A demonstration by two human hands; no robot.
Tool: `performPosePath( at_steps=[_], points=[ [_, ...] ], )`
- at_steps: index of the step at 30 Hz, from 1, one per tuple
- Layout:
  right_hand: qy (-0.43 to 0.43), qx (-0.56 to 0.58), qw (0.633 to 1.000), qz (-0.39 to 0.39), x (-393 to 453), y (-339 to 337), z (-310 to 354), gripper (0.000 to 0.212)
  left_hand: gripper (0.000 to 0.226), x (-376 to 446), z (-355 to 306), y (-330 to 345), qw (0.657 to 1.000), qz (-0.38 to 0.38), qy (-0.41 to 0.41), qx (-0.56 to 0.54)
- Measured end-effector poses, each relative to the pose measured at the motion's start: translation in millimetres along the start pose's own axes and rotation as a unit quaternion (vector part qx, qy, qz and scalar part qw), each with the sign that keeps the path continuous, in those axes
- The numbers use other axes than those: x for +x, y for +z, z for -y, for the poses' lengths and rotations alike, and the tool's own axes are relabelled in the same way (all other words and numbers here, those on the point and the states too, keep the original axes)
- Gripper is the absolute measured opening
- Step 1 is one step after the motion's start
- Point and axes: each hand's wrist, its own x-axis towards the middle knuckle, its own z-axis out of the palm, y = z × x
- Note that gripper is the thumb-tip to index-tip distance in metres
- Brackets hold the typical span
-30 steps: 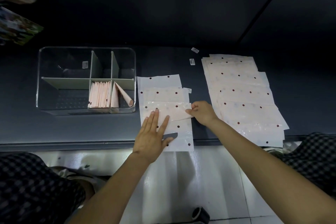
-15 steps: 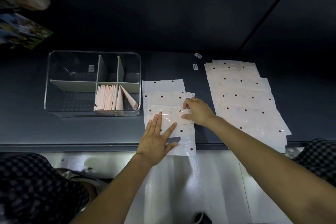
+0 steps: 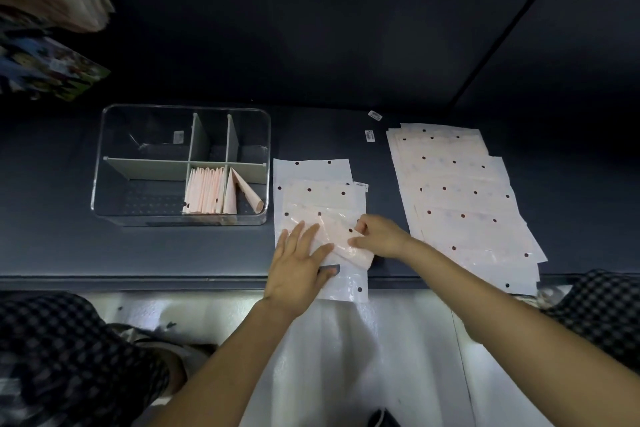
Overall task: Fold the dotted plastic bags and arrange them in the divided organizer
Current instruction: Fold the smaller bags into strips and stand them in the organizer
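Near the front edge of the dark surface [image 3: 207, 253], just right of the clear divided organizer [image 3: 114, 163], the person was partway through a fold. The left hand [image 3: 298, 267] lay flat with its fingers spread, pressing down on the small pile of dotted plastic bags [image 3: 311, 173], while the right hand [image 3: 379, 237] pinched the folded bag [image 3: 346, 243] by its edge between thumb and curled fingers. Half a second earlier that bag had lain as a level band across the pile under the right hand; now it sat slantwise, its right end swung down toward the near edge of the pile, so it looked as though a second, angled fold was under way. That fits what stood in the organizer: a row of folded pink bags [image 3: 204, 194] upright in the near middle compartment, and a pair of tapered ones [image 3: 242, 194] leaning in the near right compartment (the far three compartments and the near left one seemed to hold no bags, though the light was dim). To the right, well apart from the hands, a larger fanned stack of flat bags [image 3: 460, 191] lay unfolded, so I judged most of the job was yet to do.
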Motion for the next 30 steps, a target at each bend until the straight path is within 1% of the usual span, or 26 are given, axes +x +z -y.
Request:
performPosePath(
  at_steps=[1, 2, 3, 4, 5, 6, 7, 9, 10, 11, 12, 13, 14, 15, 16, 17, 19, 20, 21, 23, 24, 26, 27, 29, 30],
  points=[
    [0.027, 0.051, 0.998, -0.003, -7.5, 5.7, -1.9, 0.019, 0.047, -2.0, -1.8, 0.9, 1.0, -0.008, 0.009, -0.005],
    [0.058, 0.131, 0.99, -0.003, -14.1, 12.6, -4.3, 0.017, 0.046, -3.9, -3.1, 2.2, 1.0, -0.012, 0.02, -0.011],
    [0.093, 0.236, 0.967, 0.006, -20.8, 19.7, -6.7, 0.015, 0.046, -6.3, -4.9, 2.7, 0.999, -0.014, 0.03, -0.016],
    [0.125, 0.344, 0.93, 0.026, -28.3, 26.3, -7.7, 0.013, 0.046, -8.8, -7.3, 1.8, 0.999, -0.014, 0.041, -0.019],
    [0.144, 0.429, 0.891, 0.047, -35.5, 32.3, -8.6, 0.011, 0.046, -10.7, -9.0, 0.5, 0.998, -0.021, 0.053, -0.019],
    [0.154, 0.476, 0.863, 0.066, -41.0, 37.8, -10.3, 0.01, 0.045, -12.2, -10.0, 0.1, 0.997, -0.042, 0.064, -0.019],
    [0.158, 0.499, 0.848, 0.08, -45.3, 42.5, -12.4, 0.009, 0.044, -13.2, -11.0, 0.4, 0.995, -0.06, 0.074, -0.012],
    [0.158, 0.518, 0.835, 0.096, -51.5, 49.6, -15.7, 0.008, 0.04, -14.6, -13.1, 0.2, 0.993, -0.085, 0.078, 0.003],
    [0.158, 0.514, 0.838, 0.094, -52.9, 51.4, -16.4, 0.005, 0.037, -14.6, -13.0, 0.4, 0.992, -0.096, 0.078, 0.003],
    [0.155, 0.493, 0.853, 0.08, -53.3, 52.3, -18.2, 0.004, 0.035, -14.5, -12.7, 0.4, 0.992, -0.099, 0.075, 0.0],
    [0.143, 0.445, 0.883, 0.046, -52.4, 52.6, -21.9, 0.007, 0.035, -14.7, -12.2, 1.0, 0.993, -0.099, 0.069, -0.007],
    [0.116, 0.361, 0.925, -0.009, -51.5, 51.0, -27.3, 0.008, 0.035, -14.8, -11.7, 1.2, 0.993, -0.099, 0.064, -0.015],
    [0.07, 0.262, 0.96, -0.068, -50.3, 48.3, -33.0, 0.011, 0.035, -15.0, -11.3, 1.6, 0.993, -0.103, 0.059, -0.029],
    [0.006, 0.18, 0.978, -0.104, -49.6, 45.9, -38.8, 0.02, 0.034, -15.6, -11.5, 2.0, 0.992, -0.105, 0.05, -0.05],
    [-0.058, 0.12, 0.985, -0.105, -48.7, 44.3, -43.9, 0.031, 0.032, -16.2, -11.8, 2.9, 0.991, -0.107, 0.038, -0.076],
    [-0.106, 0.08, 0.988, -0.077, -48.6, 43.7, -46.8, 0.041, 0.029, -16.7, -12.3, 3.6, 0.989, -0.105, 0.023, -0.101],
    [-0.146, 0.043, 0.988, -0.023, -46.7, 47.0, -47.1, 0.056, 0.027, -17.6, -13.4, 5.3, 0.987, -0.096, -0.003, -0.131],
    [-0.156, 0.04, 0.987, -0.027, -44.2, 50.3, -45.9, 0.058, 0.027, -17.9, -13.1, 7.3, 0.986, -0.093, -0.012, -0.137],
    [-0.164, 0.048, 0.984, -0.048, -41.0, 53.7, -43.6, 0.054, 0.028, -17.9, -12.4, 9.1, 0.985, -0.09, -0.019, -0.143],
    [-0.156, 0.091, 0.978, -0.1, -34.2, 56.4, -36.7, 0.038, 0.027, -17.2, -11.0, 11.4, 0.983, -0.085, -0.035, -0.161],
    [-0.143, 0.109, 0.977, -0.115, -30.9, 55.7, -34.0, 0.029, 0.024, -16.8, -10.7, 11.9, 0.979, -0.087, -0.046, -0.177],
    [-0.114, 0.14, 0.977, -0.113, -25.9, 53.4, -29.3, 0.013, 0.016, -15.3, -11.1, 12.7, 0.971, -0.093, -0.074, -0.208],
    [-0.098, 0.154, 0.978, -0.103, -23.9, 52.0, -27.0, 0.005, 0.015, -14.2, -11.9, 13.3, 0.967, -0.092, -0.095, -0.219],
    [-0.069, 0.149, 0.983, -0.087, -19.5, 51.3, -23.9, 0.013, 0.018, -11.6, -12.0, 15.5, 0.957, -0.095, -0.148, -0.231],
    [-0.053, 0.127, 0.986, -0.091, -17.9, 52.0, -23.1, 0.017, 0.019, -10.3, -11.1, 16.3, 0.951, -0.099, -0.176, -0.234]
  ],
)
